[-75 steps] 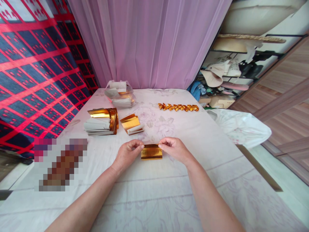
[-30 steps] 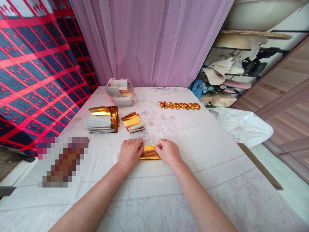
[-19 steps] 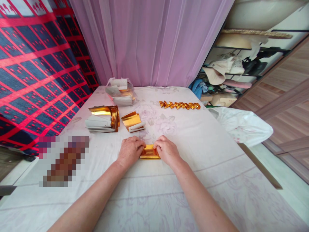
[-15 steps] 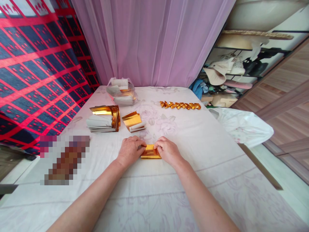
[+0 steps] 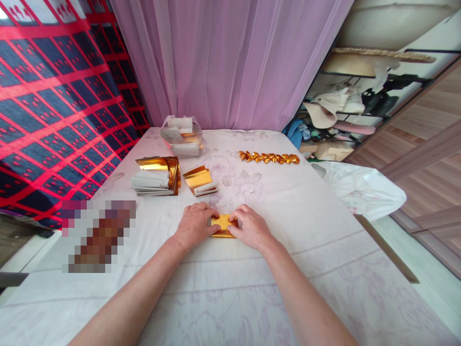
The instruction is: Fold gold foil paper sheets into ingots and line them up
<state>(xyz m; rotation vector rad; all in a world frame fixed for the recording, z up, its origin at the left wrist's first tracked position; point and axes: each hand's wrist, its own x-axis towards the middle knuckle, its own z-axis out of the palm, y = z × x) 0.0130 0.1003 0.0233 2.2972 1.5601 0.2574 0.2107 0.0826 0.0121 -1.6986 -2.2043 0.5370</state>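
A small folded sheet of gold foil paper (image 5: 224,222) lies flat on the flowered tablecloth in front of me. My left hand (image 5: 196,222) grips its left end, with the thumb near the front edge and the fingers curled at the back. At the right end my right hand (image 5: 251,225) pinches the same sheet between thumb and fingers. Parts of both ends are hidden under my fingers. Just beyond my left hand is a small pile of gold foil papers (image 5: 199,179) with pale backs.
A thicker stack of gold foil papers (image 5: 155,180) stands farther left. Behind it sits a clear plastic bag (image 5: 183,137) of more papers. A row of folded gold pieces (image 5: 269,157) lies at the back right. Beside the table are a white bag (image 5: 363,187) and shelves.
Both thumbs have come down over the foil paper toward its front edge. My hands have otherwise stayed in place at its two ends. The view has shifted very slightly.
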